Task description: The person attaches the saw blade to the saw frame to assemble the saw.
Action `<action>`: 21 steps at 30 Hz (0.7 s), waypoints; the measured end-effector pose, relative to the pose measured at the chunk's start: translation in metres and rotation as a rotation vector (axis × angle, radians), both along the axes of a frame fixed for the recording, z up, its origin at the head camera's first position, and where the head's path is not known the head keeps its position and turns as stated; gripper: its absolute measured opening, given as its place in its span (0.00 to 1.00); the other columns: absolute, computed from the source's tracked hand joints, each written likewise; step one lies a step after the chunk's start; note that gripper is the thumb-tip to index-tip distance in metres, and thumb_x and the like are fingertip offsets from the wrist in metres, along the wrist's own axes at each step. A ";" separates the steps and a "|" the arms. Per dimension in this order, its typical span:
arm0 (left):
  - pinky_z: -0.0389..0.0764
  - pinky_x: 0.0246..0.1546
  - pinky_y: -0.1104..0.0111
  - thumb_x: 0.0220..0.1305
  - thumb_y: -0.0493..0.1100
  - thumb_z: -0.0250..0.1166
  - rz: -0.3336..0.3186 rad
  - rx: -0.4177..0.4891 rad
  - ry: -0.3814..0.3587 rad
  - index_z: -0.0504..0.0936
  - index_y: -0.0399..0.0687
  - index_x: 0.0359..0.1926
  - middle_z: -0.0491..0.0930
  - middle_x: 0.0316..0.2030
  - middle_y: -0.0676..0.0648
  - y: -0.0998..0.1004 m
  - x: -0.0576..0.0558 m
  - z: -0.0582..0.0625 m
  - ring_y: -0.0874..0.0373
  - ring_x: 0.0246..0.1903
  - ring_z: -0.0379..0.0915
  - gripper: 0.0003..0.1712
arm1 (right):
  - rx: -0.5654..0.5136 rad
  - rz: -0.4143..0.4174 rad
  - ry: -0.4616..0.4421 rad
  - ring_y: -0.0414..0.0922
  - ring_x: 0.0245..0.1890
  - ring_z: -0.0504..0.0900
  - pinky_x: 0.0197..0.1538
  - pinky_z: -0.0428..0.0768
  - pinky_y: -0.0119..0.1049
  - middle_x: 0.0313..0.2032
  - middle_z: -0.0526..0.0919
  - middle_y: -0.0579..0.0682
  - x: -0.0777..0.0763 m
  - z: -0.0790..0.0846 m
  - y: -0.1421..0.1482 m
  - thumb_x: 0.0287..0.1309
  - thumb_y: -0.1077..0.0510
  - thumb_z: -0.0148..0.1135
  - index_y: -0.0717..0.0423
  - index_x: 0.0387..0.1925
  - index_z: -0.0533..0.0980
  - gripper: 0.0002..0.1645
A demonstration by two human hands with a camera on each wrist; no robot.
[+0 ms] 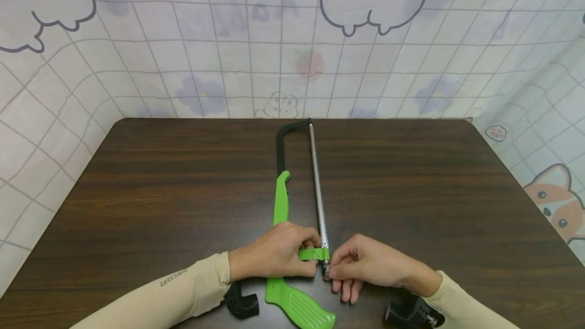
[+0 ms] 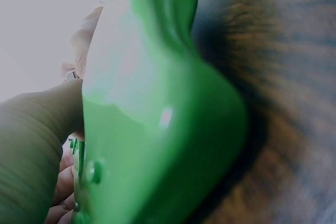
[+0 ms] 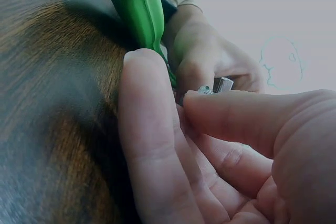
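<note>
A hacksaw [image 1: 281,202] lies on the table with its black front bow pointing away and its green handle [image 1: 301,303] toward me. Its silver blade [image 1: 317,182] runs along the right side, down to a green bracket. My left hand [image 1: 281,253] grips the green frame beside that bracket; the green body [image 2: 168,114] fills much of the left wrist view. At the blade's near end my right hand [image 1: 365,265] pinches the small metal wing nut [image 1: 326,269] between thumb and index finger. In the right wrist view the fingertips partly hide the nut, and bits of metal [image 3: 224,84] show behind the thumb.
The dark wooden table [image 1: 183,182] stretches out on both sides of the saw. A pale grid-patterned cloth [image 1: 256,55] hangs behind it and at the sides. Black wrist devices [image 1: 241,304] sit under both wrists near the front.
</note>
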State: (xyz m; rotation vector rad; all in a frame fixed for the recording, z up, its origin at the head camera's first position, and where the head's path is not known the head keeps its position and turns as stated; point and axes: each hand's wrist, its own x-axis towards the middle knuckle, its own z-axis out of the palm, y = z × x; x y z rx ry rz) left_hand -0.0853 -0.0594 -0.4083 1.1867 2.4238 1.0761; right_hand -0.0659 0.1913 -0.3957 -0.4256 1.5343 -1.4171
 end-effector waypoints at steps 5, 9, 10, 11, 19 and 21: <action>0.70 0.31 0.84 0.53 0.42 0.69 0.000 -0.001 -0.002 0.85 0.49 0.43 0.81 0.28 0.57 0.000 0.000 0.001 0.75 0.25 0.65 0.14 | -0.017 0.010 0.004 0.35 0.29 0.89 0.32 0.86 0.30 0.35 0.89 0.51 0.000 -0.001 0.002 0.69 0.59 0.62 0.73 0.45 0.82 0.16; 0.69 0.30 0.84 0.53 0.42 0.69 -0.002 -0.002 0.002 0.85 0.49 0.43 0.81 0.27 0.57 0.000 0.000 0.000 0.75 0.24 0.64 0.14 | -0.025 0.015 0.008 0.36 0.29 0.89 0.33 0.87 0.31 0.37 0.90 0.62 -0.001 -0.001 0.003 0.67 0.61 0.64 0.72 0.46 0.83 0.16; 0.69 0.30 0.84 0.53 0.42 0.69 -0.002 -0.002 0.003 0.85 0.49 0.43 0.81 0.27 0.57 0.000 0.000 0.000 0.75 0.24 0.64 0.14 | -0.025 0.016 0.010 0.36 0.29 0.89 0.33 0.87 0.31 0.37 0.90 0.63 -0.001 -0.001 0.003 0.67 0.60 0.64 0.72 0.46 0.83 0.16; 0.69 0.30 0.84 0.53 0.42 0.69 -0.001 -0.001 0.003 0.85 0.49 0.43 0.81 0.27 0.57 0.000 0.000 0.000 0.75 0.24 0.64 0.14 | -0.024 0.016 0.010 0.36 0.29 0.89 0.33 0.87 0.31 0.37 0.90 0.63 -0.001 -0.001 0.002 0.68 0.59 0.64 0.73 0.45 0.83 0.16; 0.69 0.29 0.84 0.54 0.43 0.70 0.001 0.001 0.003 0.85 0.49 0.42 0.81 0.27 0.57 0.000 0.000 0.000 0.75 0.24 0.64 0.13 | -0.046 0.009 -0.016 0.35 0.27 0.88 0.32 0.86 0.30 0.33 0.89 0.50 -0.001 0.001 0.001 0.73 0.54 0.60 0.76 0.43 0.82 0.24; 0.70 0.30 0.84 0.53 0.43 0.70 0.003 -0.001 0.001 0.85 0.49 0.42 0.81 0.27 0.57 0.000 0.000 0.000 0.75 0.24 0.65 0.13 | -0.051 0.007 -0.027 0.34 0.26 0.88 0.32 0.85 0.29 0.33 0.89 0.48 -0.001 0.001 0.000 0.73 0.54 0.60 0.77 0.43 0.82 0.24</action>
